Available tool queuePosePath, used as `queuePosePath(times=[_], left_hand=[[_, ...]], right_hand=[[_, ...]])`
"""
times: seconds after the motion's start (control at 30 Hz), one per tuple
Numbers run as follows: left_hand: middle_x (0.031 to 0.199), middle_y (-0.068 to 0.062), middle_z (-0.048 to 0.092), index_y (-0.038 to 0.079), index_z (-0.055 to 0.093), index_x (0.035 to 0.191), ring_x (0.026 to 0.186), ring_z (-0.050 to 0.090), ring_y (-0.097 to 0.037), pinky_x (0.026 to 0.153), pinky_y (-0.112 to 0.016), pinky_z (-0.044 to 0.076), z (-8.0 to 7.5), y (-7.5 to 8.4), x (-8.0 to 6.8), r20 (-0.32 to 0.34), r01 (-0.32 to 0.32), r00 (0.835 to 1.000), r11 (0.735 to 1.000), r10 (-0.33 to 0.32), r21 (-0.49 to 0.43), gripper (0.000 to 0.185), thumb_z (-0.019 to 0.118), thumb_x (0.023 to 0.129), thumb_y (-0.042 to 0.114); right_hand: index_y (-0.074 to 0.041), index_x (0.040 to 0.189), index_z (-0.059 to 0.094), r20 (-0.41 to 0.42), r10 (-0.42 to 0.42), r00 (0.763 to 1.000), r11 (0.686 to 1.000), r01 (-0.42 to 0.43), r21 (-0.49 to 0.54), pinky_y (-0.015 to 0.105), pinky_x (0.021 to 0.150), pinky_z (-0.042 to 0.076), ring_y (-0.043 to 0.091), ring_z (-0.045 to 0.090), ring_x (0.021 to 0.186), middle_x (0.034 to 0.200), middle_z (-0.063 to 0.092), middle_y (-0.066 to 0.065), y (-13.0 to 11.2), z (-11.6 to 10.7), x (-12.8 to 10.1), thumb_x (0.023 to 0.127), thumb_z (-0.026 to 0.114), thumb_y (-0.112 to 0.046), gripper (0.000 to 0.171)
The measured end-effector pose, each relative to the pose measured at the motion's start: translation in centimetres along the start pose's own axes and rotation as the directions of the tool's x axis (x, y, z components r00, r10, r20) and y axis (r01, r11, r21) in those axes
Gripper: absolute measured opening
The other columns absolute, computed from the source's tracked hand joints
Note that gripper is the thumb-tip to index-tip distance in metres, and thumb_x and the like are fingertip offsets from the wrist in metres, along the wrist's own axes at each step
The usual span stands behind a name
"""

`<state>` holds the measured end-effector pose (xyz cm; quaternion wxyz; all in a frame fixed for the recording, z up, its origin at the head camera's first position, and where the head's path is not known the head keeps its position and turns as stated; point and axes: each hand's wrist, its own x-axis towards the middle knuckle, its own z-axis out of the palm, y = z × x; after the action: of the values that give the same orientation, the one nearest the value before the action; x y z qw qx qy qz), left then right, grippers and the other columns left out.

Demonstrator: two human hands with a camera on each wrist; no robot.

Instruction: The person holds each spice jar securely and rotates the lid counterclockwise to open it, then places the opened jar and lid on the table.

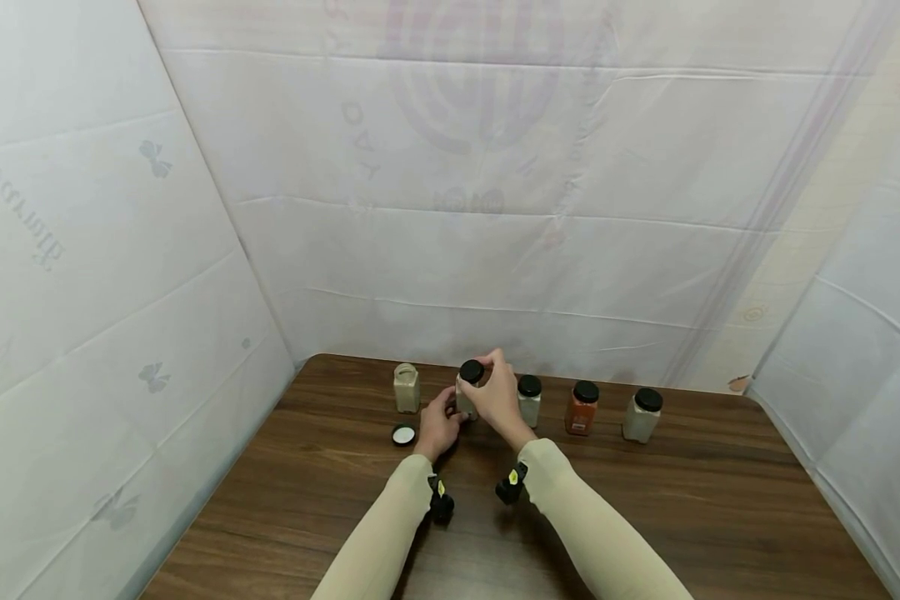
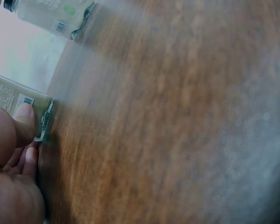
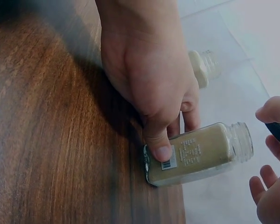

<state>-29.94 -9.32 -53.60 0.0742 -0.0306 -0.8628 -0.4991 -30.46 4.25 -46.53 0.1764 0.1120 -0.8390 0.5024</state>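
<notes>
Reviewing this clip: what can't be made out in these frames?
- Held jar: head view, both hands cover its body.
- Label text: too small in every view.
- Black cap: right wrist view, cut off by the edge.
- Table: left wrist view, blurred.
- Left hand: cut by the frame edge.

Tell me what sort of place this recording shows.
Probably a makeshift recording booth, not a kitchen: white sheets hang on three sides of a wooden table, where spice jars stand in a row; both hands work at one jar.
</notes>
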Motion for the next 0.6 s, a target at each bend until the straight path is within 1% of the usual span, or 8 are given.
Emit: queuePosePath(times=[0.13, 0.3, 0.4, 0.5, 0.6], left_hand=[[0.133, -0.017, 0.066, 0.008, 0.059, 0.141, 0.123, 0.064, -0.035, 0.1, -0.048, 0.055, -0.04, 0.01, -0.03, 0.002, -0.004, 1.0, 1.0, 0.004, -0.005, 0.05, 0.072, 0.094, -0.001], [0.132, -0.018, 0.067, 0.007, 0.059, 0.141, 0.123, 0.063, -0.035, 0.1, -0.049, 0.054, -0.08, 0.02, -0.09, 0.001, -0.012, 1.0, 1.0, 0.012, -0.004, 0.049, 0.072, 0.094, -0.001], [0.132, -0.018, 0.067, 0.007, 0.059, 0.141, 0.123, 0.064, -0.035, 0.1, -0.049, 0.054, -0.05, -0.03, -0.07, 0.001, -0.013, 1.0, 1.0, 0.013, -0.006, 0.049, 0.072, 0.094, -0.001], [0.132, -0.018, 0.067, 0.007, 0.059, 0.141, 0.122, 0.064, -0.035, 0.1, -0.048, 0.055, -0.02, -0.11, -0.05, -0.001, -0.019, 1.0, 1.0, 0.019, 0.001, 0.049, 0.072, 0.094, 0.0], [0.132, -0.017, 0.067, 0.007, 0.059, 0.141, 0.122, 0.064, -0.035, 0.1, -0.048, 0.055, -0.02, -0.13, -0.04, -0.002, -0.019, 1.0, 1.0, 0.019, 0.005, 0.049, 0.072, 0.094, 0.0]], right_hand=[[-0.01, 0.112, 0.056, -0.003, -0.002, 1.0, 1.0, 0.002, 0.004, 0.037, 0.076, 0.054, 0.024, 0.062, 0.089, 0.108, 0.065, 0.009, -0.05, -0.17, 0.02, 0.086, 0.084, -0.016, 0.039], [-0.009, 0.113, 0.056, -0.013, -0.013, 1.0, 1.0, 0.013, 0.01, 0.04, 0.082, 0.055, 0.027, 0.063, 0.096, 0.114, 0.068, 0.01, -0.16, -0.4, 0.01, 0.086, 0.082, -0.011, 0.038], [-0.008, 0.114, 0.055, -0.008, -0.016, 1.0, 1.0, 0.016, 0.015, 0.04, 0.081, 0.056, 0.027, 0.063, 0.094, 0.115, 0.067, 0.011, -0.2, -0.46, 0.02, 0.086, 0.081, -0.01, 0.038], [-0.008, 0.113, 0.055, -0.007, -0.013, 1.0, 1.0, 0.013, 0.019, 0.039, 0.077, 0.055, 0.028, 0.063, 0.089, 0.11, 0.065, 0.011, -0.18, -0.5, 0.05, 0.088, 0.082, -0.013, 0.038], [-0.007, 0.113, 0.055, -0.013, -0.023, 1.0, 0.999, 0.023, 0.043, 0.042, 0.077, 0.056, 0.033, 0.066, 0.09, 0.105, 0.065, 0.012, -0.15, -0.59, 0.05, 0.089, 0.082, -0.019, 0.038]])
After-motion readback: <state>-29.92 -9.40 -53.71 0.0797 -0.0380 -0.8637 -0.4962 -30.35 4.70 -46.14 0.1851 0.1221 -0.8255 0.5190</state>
